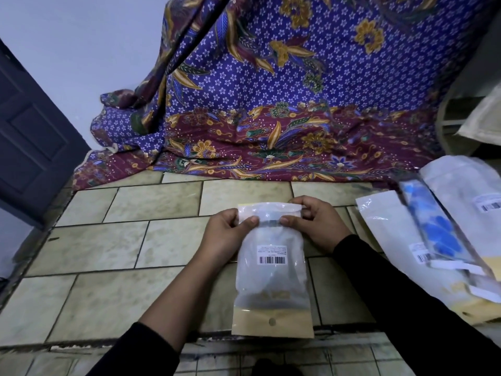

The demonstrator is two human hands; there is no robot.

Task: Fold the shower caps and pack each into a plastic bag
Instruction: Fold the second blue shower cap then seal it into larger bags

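left hand (226, 234) and right hand (315, 225) each pinch the far flap of the frosted plastic bag with barcode label (271, 283), lying centre on the beige tiled floor (108, 240), likely to press it sealed; contents read only as pale haze, unconfirmable

Frosted plastic bag (272, 270) (barcode label, tan header) lies flat, filled

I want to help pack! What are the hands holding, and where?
The left hand and right hand pinch the plastic bag by its far flap.
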